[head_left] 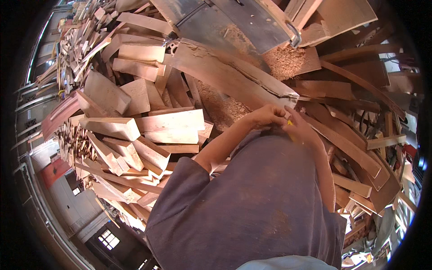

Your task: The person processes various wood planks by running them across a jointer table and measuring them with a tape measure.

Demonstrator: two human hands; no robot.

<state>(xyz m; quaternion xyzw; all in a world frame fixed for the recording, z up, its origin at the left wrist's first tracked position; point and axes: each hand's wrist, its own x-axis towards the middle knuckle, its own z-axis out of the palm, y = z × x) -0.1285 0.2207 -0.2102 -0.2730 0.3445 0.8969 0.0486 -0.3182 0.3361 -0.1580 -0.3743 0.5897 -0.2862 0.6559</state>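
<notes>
Both hands meet in front of my dark, dust-marked shirt, close to the near end of a long rough board (225,67) with a crack along its edge. My left hand (268,116) is closed, its fingertips pinched together; what they hold, if anything, is hidden. Close against it, my right hand (303,130) is curled and slightly blurred. A small yellow object (291,123) shows at its fingers, too small and covered to name.
Beyond the board stands a dark metal machine table (245,20), with wood shavings (285,61) beside it. Stacked timber blocks (173,123) fill the left side. More planks (346,144) lean and lie to the right.
</notes>
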